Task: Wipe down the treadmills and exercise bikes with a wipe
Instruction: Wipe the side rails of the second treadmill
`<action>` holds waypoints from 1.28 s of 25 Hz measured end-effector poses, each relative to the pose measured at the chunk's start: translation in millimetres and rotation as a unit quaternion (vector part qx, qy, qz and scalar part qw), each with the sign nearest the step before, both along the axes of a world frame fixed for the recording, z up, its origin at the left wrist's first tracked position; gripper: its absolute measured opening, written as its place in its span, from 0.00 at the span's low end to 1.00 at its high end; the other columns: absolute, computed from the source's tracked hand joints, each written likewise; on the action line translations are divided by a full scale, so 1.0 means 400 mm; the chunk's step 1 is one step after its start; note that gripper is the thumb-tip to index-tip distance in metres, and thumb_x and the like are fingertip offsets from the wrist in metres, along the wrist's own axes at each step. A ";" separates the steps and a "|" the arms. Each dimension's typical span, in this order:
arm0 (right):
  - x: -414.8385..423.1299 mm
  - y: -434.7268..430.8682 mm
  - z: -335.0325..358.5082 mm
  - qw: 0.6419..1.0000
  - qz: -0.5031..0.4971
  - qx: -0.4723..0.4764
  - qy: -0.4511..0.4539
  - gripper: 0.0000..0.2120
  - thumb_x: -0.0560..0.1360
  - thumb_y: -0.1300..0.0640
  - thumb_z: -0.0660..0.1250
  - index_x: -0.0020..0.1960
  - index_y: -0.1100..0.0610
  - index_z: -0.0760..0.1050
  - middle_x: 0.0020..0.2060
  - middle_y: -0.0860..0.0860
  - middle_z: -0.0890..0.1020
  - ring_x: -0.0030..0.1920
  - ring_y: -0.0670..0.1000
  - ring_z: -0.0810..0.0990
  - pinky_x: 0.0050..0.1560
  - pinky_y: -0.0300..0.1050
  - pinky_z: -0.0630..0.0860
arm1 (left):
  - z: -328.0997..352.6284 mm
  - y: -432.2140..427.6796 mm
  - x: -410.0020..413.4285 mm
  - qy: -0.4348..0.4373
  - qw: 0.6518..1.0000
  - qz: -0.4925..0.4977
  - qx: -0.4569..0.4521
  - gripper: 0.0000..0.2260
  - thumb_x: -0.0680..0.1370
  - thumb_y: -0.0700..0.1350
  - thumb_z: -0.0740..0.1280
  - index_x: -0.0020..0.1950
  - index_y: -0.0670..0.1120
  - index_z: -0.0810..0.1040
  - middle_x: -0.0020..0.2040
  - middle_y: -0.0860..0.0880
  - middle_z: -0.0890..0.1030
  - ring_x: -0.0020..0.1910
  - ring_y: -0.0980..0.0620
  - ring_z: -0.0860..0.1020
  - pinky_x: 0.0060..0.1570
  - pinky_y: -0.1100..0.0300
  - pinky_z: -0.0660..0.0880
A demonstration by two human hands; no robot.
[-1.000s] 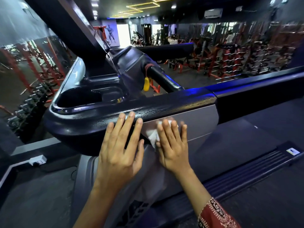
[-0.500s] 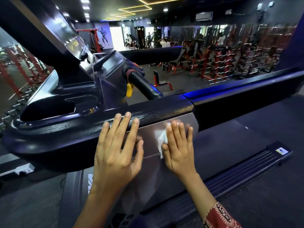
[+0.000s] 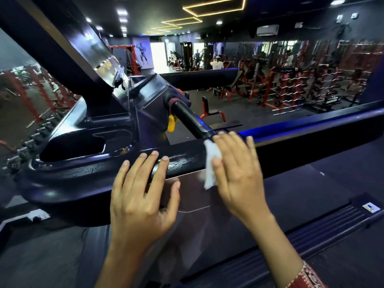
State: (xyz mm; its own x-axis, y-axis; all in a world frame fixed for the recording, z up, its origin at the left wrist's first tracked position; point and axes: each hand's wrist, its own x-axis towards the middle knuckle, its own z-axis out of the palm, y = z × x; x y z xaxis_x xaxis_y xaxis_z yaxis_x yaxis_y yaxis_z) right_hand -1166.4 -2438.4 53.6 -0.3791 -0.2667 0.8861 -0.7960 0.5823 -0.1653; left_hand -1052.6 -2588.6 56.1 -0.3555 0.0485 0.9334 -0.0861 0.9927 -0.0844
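Note:
A black treadmill fills the near view, its glossy side rail running left to right with wet streaks on it. My left hand lies flat, fingers straight, on the rail and the grey panel below it. My right hand presses a white wipe against the rail with straight fingers, its fingertips reaching the rail's top edge. Most of the wipe is hidden under the palm; its left part sticks out.
A cup holder recess sits left in the console. A black handlebar with a yellow safety clip slants up behind the rail. The treadmill belt and side step lie right. Weight racks stand beyond.
My right hand has slid the wipe up from the grey panel onto the black rail and a little to the right. My left hand stays flat in place.

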 end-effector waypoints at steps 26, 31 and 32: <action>-0.112 0.145 0.031 0.999 -0.049 0.016 -0.018 0.18 0.80 0.56 0.55 0.59 0.64 0.78 0.57 0.58 0.81 0.60 0.59 0.78 0.67 0.51 0.65 | 0.049 0.156 -0.163 -0.052 0.992 -0.109 0.021 0.17 0.74 0.47 0.62 0.55 0.38 0.82 0.53 0.40 0.82 0.53 0.42 0.79 0.58 0.48 0.70; -0.223 0.394 0.039 0.997 -0.043 0.040 -0.052 0.14 0.77 0.60 0.60 0.59 0.64 0.77 0.57 0.57 0.81 0.59 0.56 0.79 0.57 0.47 0.76 | 0.073 0.400 -0.352 -0.112 0.980 -0.163 0.033 0.19 0.73 0.50 0.61 0.54 0.39 0.82 0.52 0.41 0.82 0.52 0.41 0.80 0.54 0.46 0.76; -0.253 0.455 0.044 0.995 -0.053 0.046 -0.072 0.13 0.76 0.62 0.62 0.60 0.63 0.76 0.57 0.57 0.80 0.58 0.56 0.79 0.54 0.49 0.78 | 0.079 0.452 -0.395 -0.126 0.976 -0.173 0.033 0.19 0.73 0.50 0.60 0.54 0.39 0.82 0.52 0.41 0.82 0.52 0.41 0.80 0.54 0.46 0.76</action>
